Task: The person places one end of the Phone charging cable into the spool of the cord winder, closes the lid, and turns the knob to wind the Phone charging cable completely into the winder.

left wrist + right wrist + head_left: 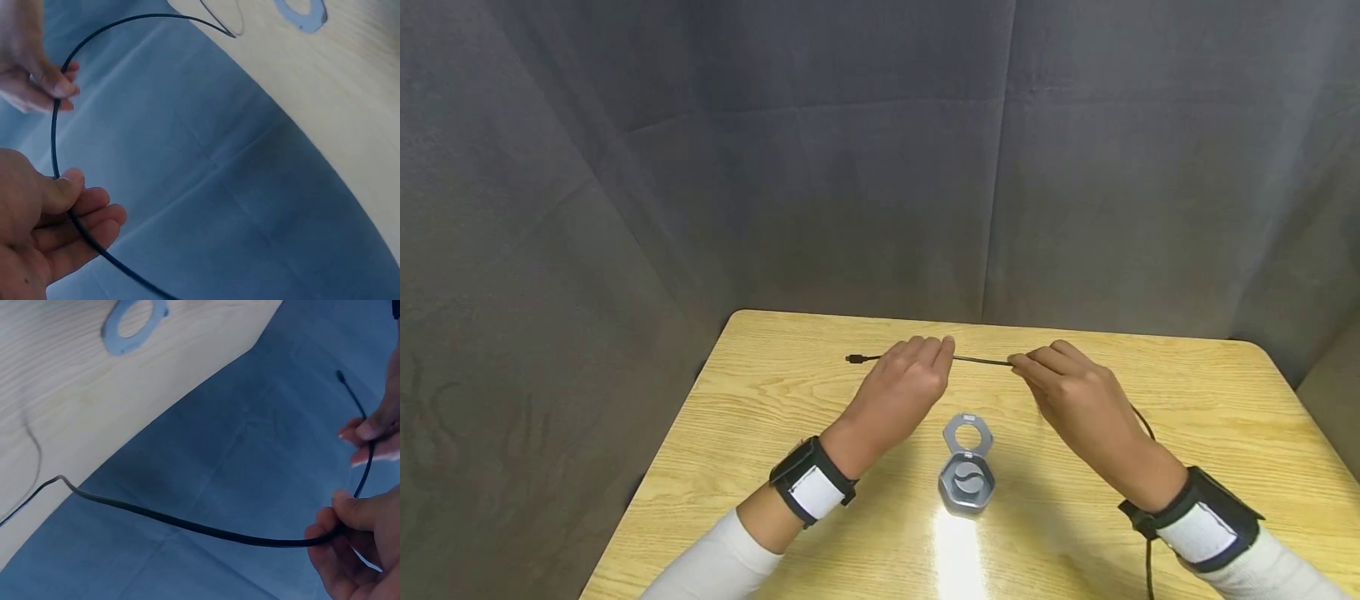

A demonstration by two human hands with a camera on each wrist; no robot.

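A thin black cable [981, 360] is stretched between my two hands above the wooden table [775, 400]. My left hand [943, 354] pinches it between thumb and fingers, and the short end with a small plug [853, 359] sticks out to the left. My right hand [1018, 362] pinches the cable a little to the right. In the left wrist view the cable [53, 137] runs from my left hand [69, 190] up to the right hand [59, 87]. In the right wrist view my right hand [340, 525] holds the cable [187, 525], and the plug [340, 376] shows past the left hand [372, 431].
A grey hexagonal case [966, 483] lies on the table below my hands, its ring-shaped lid [967, 433] flipped open. The rest of the cable [1148, 550] trails past my right wrist off the front edge. Dark curtains enclose the table.
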